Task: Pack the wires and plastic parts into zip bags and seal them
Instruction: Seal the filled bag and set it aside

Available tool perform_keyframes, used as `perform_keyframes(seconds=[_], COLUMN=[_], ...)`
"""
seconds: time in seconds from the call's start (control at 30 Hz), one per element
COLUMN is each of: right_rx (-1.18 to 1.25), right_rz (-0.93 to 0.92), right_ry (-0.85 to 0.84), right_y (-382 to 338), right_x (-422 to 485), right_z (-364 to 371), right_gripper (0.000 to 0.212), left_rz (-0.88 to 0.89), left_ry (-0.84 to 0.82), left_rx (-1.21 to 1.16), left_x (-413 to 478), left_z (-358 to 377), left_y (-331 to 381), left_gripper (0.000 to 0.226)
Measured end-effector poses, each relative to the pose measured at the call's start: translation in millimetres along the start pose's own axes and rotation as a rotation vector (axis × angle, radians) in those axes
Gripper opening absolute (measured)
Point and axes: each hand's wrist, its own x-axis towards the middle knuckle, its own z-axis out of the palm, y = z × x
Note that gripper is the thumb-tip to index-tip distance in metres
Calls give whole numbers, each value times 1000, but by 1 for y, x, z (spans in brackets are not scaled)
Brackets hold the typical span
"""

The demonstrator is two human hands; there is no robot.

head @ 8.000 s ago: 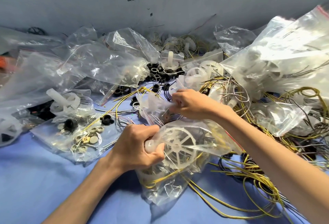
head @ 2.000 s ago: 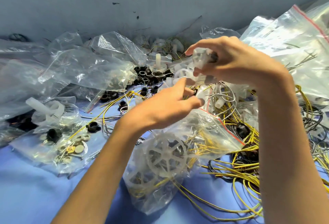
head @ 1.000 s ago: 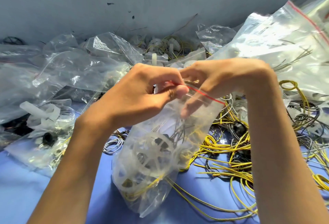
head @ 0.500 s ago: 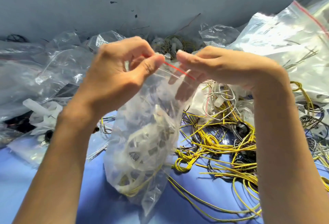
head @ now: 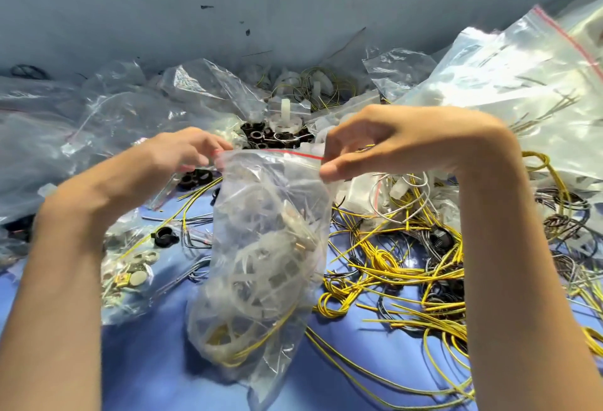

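A clear zip bag [head: 261, 247] with a red-lined top hangs upright in front of me, its bottom near the blue table. Inside it are white spoked plastic wheels and yellow wire. My left hand [head: 176, 156] pinches the left end of the zip strip. My right hand [head: 375, 143] pinches the right end, thumb under the strip. The strip runs taut and level between the two hands.
Loose yellow and black wires [head: 408, 267] sprawl on the blue table [head: 156, 361] at right. Black rings and white plastic parts [head: 280, 129] lie behind the bag. A small bag of metal discs [head: 130, 273] lies at left. Large clear bags [head: 522, 77] pile at right and left, against the grey wall.
My hands have drawn apart along the zip strip, which now lies straight and level. The bag has dropped lower and hangs full length between them.
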Motion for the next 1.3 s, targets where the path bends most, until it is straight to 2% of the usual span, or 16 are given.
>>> perform_keyframes(seconds=[0.07, 0.2, 0.3, 0.43, 0.53, 0.63, 0.73, 0.8, 0.87, 0.93, 1.03, 1.13, 1.2, 1.3], right_rx=[-36, -91, -70, 185, 376, 444, 408, 381, 367, 358, 302, 275, 298, 363], right_rz=[-9, 2, 22, 66, 42, 62, 125, 153, 141, 129, 151, 175, 176, 211], right_ry=[-28, 27, 78, 57, 104, 131, 40, -7, -38, -57, -107, -97, -70, -39], right_y=[-2, 4, 12, 17, 19, 21, 23, 24, 25, 26, 24, 26, 30, 32], right_x=[4, 9, 6, 1, -4, -7, -5, -3, -1, 1, 2, 4, 5, 8], right_z=[3, 5, 1, 1, -1, -2, 1, 2, 4, 5, 6, 8, 9, 11], right_gripper=[50, 28, 20, 13, 16, 20, 33, 48, 47, 34, 19, 19, 18, 32], left_rz=[59, 134, 182, 319, 387, 258, 34, -34, -16, -12, -27, 5, -8, -12], left_ry=[15, 39, 76, 125, 154, 170, 17, -91, -143, -151, -194, -191, -146, -85], left_rx=[56, -40, -107, -211, -237, -139, -175, -252, -220, -115, -19, 32, -51, -246], left_x=[-1, -6, -9, -17, -18, -12, -6, -9, -9, -7, -10, -13, -11, -8], left_z=[5, 14, 15, 18, 17, 18, 22, 22, 22, 22, 20, 18, 19, 24], left_y=[4, 14, 19, 35, 38, 26, 15, 15, 12, 11, 12, 11, 11, 14], left_gripper=[17, 21, 19, 16, 8, 18, 48, 65, 52, 38, 30, 23, 22, 21])
